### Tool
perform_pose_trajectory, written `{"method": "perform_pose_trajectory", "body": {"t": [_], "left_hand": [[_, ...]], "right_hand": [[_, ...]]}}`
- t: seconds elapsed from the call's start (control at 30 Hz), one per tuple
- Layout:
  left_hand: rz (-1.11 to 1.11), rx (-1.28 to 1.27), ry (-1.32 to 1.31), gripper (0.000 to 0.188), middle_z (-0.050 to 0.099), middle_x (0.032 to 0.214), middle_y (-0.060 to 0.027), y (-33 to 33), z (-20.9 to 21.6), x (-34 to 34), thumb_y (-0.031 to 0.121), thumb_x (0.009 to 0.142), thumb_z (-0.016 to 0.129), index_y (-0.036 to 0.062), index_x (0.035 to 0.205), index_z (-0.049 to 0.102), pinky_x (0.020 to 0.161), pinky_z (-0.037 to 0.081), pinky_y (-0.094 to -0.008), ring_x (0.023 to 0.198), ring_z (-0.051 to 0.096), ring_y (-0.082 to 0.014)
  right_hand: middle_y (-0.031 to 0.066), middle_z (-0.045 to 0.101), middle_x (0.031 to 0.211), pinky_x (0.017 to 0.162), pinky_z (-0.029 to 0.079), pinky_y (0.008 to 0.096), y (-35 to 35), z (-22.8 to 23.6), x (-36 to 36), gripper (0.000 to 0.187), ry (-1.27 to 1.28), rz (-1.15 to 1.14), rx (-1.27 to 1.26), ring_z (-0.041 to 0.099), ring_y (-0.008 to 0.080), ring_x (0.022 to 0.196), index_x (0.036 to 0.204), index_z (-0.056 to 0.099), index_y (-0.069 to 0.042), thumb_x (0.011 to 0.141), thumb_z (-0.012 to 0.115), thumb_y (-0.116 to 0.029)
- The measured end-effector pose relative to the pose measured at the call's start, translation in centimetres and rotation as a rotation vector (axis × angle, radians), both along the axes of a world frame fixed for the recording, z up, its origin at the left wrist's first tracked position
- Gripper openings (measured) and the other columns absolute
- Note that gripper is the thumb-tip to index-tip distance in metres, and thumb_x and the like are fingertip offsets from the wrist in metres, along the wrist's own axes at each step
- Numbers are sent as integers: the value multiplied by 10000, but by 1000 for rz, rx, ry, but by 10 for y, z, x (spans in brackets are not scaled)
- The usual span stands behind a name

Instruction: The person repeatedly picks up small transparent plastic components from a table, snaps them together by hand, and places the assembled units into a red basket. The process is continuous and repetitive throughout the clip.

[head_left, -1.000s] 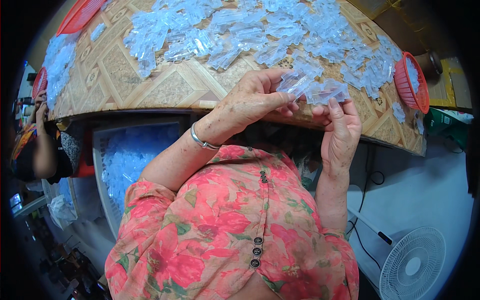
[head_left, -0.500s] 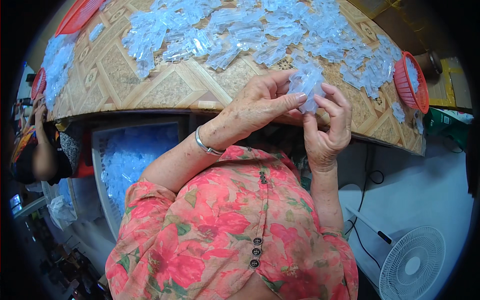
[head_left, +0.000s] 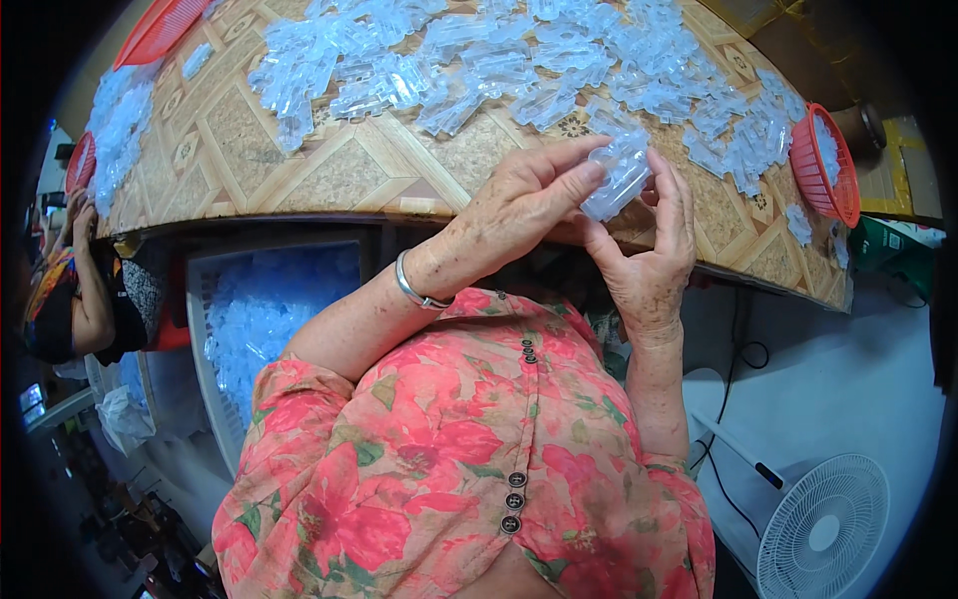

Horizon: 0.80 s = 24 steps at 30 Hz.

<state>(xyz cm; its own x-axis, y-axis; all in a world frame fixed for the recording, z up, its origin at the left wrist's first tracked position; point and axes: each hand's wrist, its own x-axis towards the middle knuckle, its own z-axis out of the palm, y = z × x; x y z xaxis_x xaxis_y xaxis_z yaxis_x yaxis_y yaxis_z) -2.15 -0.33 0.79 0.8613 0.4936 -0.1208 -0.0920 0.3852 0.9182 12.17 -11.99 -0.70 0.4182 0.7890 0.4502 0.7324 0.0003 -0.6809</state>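
Note:
Above the table's near edge, a clear, bluish moulded plastic piece, or a small stack of them, is held between my two hands. My left hand, with a silver bangle at its wrist, pinches the left side between thumb and forefinger. From the right, my right hand closes on it with fingers along the far side and thumb below. Some right fingertips are hidden behind the plastic. Beyond my hands, many similar clear pieces lie in a loose heap across the patterned table.
Red plastic baskets stand at the right end and far left. Under the table, left of me, is a white crate of clear pieces. Another person's arm shows at far left. A white fan stands low right.
The plastic between my hands has turned, its flat ribbed face now showing. My left fingers have shifted up slightly, and my right fingers have straightened along its side.

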Motion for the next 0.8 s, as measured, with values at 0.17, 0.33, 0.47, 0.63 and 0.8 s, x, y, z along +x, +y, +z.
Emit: {"method": "perform_pose_trajectory", "body": {"t": [0.17, 0.33, 0.47, 0.63, 0.8], "left_hand": [[30, -125, 5, 469, 634, 1013, 13, -1, 1, 0, 298, 1057, 537, 115, 1485, 485, 815, 572, -227, 868, 591, -21], [11, -97, -19, 488, 642, 1128, -16, -3, 2, 1, 295, 1052, 542, 127, 1504, 465, 869, 558, -238, 962, 619, -53], [-54, -40, -57, 497, 621, 1233, -35, -3, -3, 1, 282, 1051, 539, 117, 1512, 454, 912, 547, -271, 1038, 618, -87], [-54, -25, -58, 500, 612, 1269, -46, -3, -4, 0, 270, 1049, 540, 98, 1510, 454, 923, 534, -284, 1068, 611, -102], [-54, -31, -58, 498, 611, 1283, -54, -3, -1, -1, 262, 1046, 543, 83, 1503, 462, 921, 531, -281, 1079, 612, -111]], "right_hand": [[181, 553, 1359, 1046, 474, 433, -2, -1, -1, 813, -93, 12, 60, 557, 351, 1258, 1401, 503, -42, 681, 865, -149], [178, 547, 1380, 1068, 458, 442, -1, 5, 0, 808, -132, 8, 157, 552, 349, 1268, 1402, 505, -47, 677, 855, -118], [174, 549, 1396, 1083, 445, 446, 1, 1, 2, 807, -91, 47, 162, 547, 349, 1282, 1411, 501, -59, 681, 845, -98], [176, 557, 1402, 1086, 444, 444, -1, 2, 1, 817, -85, 62, 148, 547, 354, 1290, 1420, 492, -68, 682, 841, -88], [178, 559, 1403, 1087, 447, 443, -1, 1, 0, 822, -69, 64, 167, 549, 355, 1292, 1422, 487, -63, 679, 841, -74]]}}
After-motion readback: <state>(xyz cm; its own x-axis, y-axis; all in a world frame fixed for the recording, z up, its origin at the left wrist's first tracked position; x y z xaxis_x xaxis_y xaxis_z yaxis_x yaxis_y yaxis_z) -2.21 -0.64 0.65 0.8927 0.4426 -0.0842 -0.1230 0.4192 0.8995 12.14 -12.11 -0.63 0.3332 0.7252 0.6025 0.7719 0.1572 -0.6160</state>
